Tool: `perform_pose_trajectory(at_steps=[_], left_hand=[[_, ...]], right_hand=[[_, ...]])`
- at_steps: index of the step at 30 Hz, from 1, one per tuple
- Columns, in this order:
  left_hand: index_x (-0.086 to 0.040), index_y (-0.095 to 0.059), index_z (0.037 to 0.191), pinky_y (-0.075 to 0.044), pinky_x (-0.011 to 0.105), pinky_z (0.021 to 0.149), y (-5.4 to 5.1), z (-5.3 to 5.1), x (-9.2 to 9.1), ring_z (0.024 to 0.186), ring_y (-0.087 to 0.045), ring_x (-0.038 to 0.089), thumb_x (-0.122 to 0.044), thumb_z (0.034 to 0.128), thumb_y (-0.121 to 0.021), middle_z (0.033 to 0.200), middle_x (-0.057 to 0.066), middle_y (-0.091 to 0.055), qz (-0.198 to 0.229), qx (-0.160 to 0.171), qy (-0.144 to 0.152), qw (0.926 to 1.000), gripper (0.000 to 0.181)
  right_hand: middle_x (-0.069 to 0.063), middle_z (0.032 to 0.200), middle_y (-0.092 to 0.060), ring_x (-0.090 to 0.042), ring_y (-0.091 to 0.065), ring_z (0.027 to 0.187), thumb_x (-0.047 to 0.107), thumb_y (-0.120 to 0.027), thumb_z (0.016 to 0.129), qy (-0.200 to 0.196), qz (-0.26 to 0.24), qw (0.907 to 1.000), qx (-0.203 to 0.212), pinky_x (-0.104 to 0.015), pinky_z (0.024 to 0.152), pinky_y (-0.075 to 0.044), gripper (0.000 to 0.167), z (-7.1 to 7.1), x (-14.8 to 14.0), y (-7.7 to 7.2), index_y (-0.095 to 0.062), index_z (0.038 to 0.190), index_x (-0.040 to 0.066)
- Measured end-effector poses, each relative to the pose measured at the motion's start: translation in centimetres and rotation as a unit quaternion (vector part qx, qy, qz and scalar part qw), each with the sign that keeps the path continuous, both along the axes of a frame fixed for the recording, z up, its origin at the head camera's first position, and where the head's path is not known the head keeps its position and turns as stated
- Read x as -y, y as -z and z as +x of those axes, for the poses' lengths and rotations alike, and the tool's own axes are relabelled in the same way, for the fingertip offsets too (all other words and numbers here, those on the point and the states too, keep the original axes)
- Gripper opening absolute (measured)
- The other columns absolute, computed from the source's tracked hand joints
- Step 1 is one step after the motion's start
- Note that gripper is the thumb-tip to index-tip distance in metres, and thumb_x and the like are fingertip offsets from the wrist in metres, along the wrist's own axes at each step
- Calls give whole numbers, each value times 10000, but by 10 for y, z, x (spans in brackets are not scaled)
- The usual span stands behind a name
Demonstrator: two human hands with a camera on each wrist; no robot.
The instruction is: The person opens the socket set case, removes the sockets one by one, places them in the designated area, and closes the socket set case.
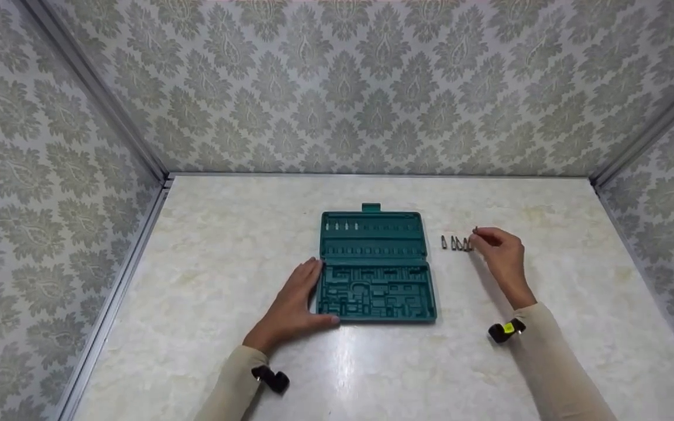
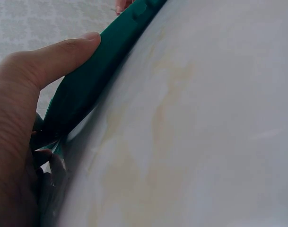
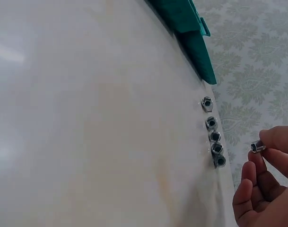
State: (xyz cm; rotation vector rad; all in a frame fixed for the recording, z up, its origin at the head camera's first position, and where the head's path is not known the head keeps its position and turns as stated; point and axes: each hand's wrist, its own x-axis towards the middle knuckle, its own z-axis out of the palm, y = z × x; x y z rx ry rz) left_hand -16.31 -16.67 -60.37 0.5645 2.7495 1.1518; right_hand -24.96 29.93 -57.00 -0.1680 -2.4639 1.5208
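Note:
A teal plastic tool case (image 1: pixel 373 320) lies unfolded on the table, its latch side toward the back. My left hand (image 1: pixel 289 307) rests at its front left corner, fingers along the left side and thumb against the front edge. In the left wrist view the thumb (image 2: pixel 70 56) lies on the case wall; the other fingers are mostly hidden. To the right of the case, my right hand (image 1: pixel 504 260) pinches a small metal socket (image 3: pixel 257 146) between thumb and fingers, above the table. Several similar sockets (image 3: pixel 215 136) stand in a row just left of that hand.
Several small pale metal pieces (image 1: pixel 337 226) sit in the left slots of the case's upper half. Moulded recesses fill the lower half (image 1: pixel 360 289). The light marbled table (image 1: pixel 226 234) meets patterned walls (image 1: pixel 343 88) at its back and sides.

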Motion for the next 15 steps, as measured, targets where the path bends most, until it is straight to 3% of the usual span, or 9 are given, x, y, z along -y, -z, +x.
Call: perform_pose_trajectory(at_steps=[7,15], left_hand=[[-188,-137,1787,-193,550,1341,1,0,0,1697,-128,243,-752,783,-840,1849,13,-162,-26,-34,34,10000,1349],[-170,-142,1784,-180,541,1345,0,0,0,1699,-117,246,-730,780,-854,1849,26,-160,-4,9,22,10000,1353]], right_hand=[[-170,1259,-786,-45,-669,991,210,-783,1046,229,202,9993,232,-132,817,-529,305,4,-9,12,-806,1275,9],[-165,1121,-797,-41,-658,891,207,-795,1028,410,352,9985,-1,-155,789,-510,273,4,-13,22,-830,1218,13]])
